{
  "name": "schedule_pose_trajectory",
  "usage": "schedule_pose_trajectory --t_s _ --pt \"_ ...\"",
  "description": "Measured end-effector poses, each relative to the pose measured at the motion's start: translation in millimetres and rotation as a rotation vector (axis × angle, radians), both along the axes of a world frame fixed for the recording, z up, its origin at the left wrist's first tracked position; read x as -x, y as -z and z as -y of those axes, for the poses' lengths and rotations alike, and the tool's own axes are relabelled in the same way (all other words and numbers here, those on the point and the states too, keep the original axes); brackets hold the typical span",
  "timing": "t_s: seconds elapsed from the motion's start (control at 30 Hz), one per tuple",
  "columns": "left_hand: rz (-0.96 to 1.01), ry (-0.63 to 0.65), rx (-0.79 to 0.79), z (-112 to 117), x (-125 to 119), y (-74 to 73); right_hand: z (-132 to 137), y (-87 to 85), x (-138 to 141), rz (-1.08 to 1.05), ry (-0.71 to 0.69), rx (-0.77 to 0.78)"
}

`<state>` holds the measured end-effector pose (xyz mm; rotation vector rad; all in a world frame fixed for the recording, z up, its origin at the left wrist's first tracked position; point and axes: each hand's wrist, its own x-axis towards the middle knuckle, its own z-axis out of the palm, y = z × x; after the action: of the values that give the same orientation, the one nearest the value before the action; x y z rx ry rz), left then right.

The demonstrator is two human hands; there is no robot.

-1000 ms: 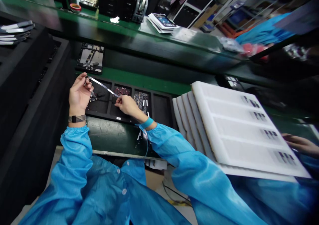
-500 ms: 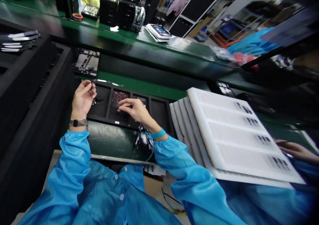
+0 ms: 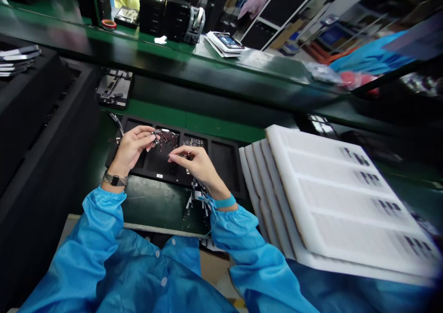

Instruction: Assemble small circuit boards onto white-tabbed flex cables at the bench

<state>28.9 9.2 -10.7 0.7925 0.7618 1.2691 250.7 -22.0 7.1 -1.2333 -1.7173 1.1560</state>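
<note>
My left hand (image 3: 133,147) is over the left part of a black compartment tray (image 3: 166,178). Its thumb and fingers pinch a small dark flex cable (image 3: 156,137), whose thin strip points right. Close by on the right, my right hand (image 3: 195,165) hovers over the tray with thumb and forefinger pressed together; whatever they hold is too small to make out. Tiny reddish parts (image 3: 168,140) lie in the compartment between the hands. Small silvery parts (image 3: 193,142) fill part of the compartment behind my right hand.
Strips with dark ends (image 3: 188,204) hang over the tray's front edge. A stack of white foam trays (image 3: 311,188) rises at the right, tall black foam trays (image 3: 69,133) at the left. An opened device (image 3: 115,89) lies behind, below a green shelf (image 3: 270,70).
My left hand has moved right and slightly towards me with the flex cable, closer to my right hand. My right hand stays over the tray, its fingertips slightly lower. The view has shifted a little.
</note>
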Motion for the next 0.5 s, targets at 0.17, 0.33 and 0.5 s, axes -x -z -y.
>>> schedule_pose_trajectory --t_s 0.17,0.33,0.5 --pt "-0.146 0.041 -0.002 7 -18 2.1 4 10.8 -8 -0.056 0.081 0.022" --pt "-0.279 0.077 0.019 13 -31 5.7 9 19.2 -10 -0.050 0.113 0.045" --pt "-0.298 0.076 0.040 15 -36 7.6 11 20.8 -10 -0.047 0.139 0.046"
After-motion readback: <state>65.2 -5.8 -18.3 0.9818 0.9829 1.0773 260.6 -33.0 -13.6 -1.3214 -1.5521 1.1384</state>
